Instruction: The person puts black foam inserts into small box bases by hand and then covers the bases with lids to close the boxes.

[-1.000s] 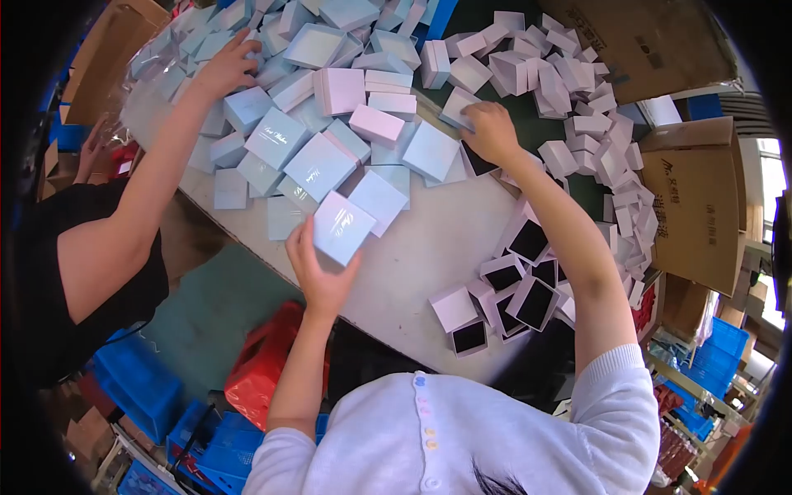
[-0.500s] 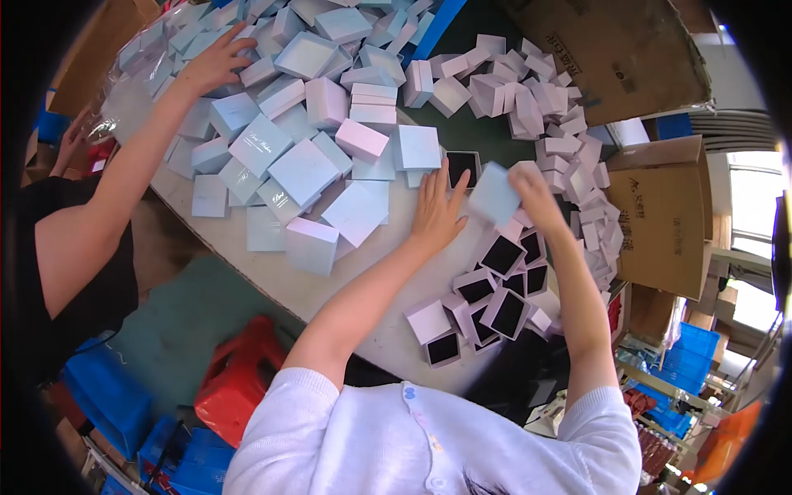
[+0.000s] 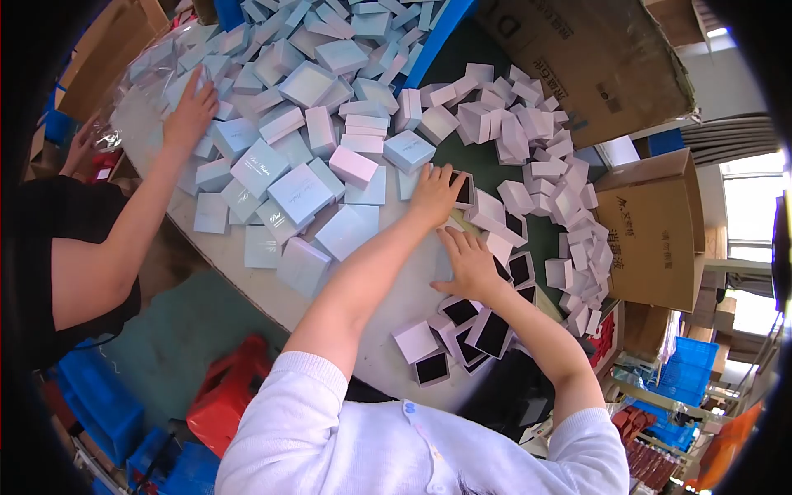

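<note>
My left hand (image 3: 436, 196) reaches forward with its fingers bent and thumb against a small open box with a black insert (image 3: 465, 190). A closed pale blue box (image 3: 410, 151) lies just beyond its fingertips. Nearer to me, my right hand (image 3: 472, 266) spans a pale blue box lid (image 3: 444, 262), thumb on one side and fingers on the other; the palm hides much of it. Right of that hand and below it lie several open pinkish boxes with black inserts (image 3: 493, 333), partly overlapping.
A large heap of pale blue boxes (image 3: 301, 194) covers the table's left and back. Pinkish box parts (image 3: 569, 206) line the right side. Cardboard cartons (image 3: 652, 231) stand beyond. At the left, a co-worker's hand (image 3: 190, 115) touches the heap. A red stool (image 3: 231, 396) stands below.
My right hand has come left and nearer to me with the pale lid. My left hand has moved forward onto the black-lined box. The co-worker's hand has shifted left, and the view has tilted slightly.
</note>
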Available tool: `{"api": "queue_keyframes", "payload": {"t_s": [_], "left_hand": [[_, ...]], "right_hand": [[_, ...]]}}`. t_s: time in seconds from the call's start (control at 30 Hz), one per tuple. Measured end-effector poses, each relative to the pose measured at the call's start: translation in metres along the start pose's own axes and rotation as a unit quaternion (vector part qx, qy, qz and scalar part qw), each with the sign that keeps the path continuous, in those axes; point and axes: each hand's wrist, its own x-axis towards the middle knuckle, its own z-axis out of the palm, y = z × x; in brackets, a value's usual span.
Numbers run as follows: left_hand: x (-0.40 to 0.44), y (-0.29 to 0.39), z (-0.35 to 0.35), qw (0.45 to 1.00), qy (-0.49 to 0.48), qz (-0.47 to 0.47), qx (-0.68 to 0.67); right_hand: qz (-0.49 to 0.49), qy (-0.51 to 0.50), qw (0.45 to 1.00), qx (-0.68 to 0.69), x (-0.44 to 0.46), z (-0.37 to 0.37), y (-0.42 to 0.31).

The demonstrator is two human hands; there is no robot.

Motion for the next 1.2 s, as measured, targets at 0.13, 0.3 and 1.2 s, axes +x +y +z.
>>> {"api": "queue_keyframes", "payload": {"t_s": [0.13, 0.3, 1.2], "left_hand": [[-0.028, -0.005, -0.049, 0.995, -0.003, 0.016, -0.096], [-0.118, -0.017, -0.133, 0.946, 0.178, -0.070, -0.262], [-0.207, -0.093, -0.136, 0.956, 0.137, -0.120, -0.232]], "right_hand": [[0.039, -0.218, 0.975, 0.028, 0.000, -0.021, -0.017], [0.084, -0.043, 0.929, 0.358, -0.005, 0.019, 0.015], [-0.389, 0.027, 0.887, 0.249, 0.140, -0.037, -0.082]]}}
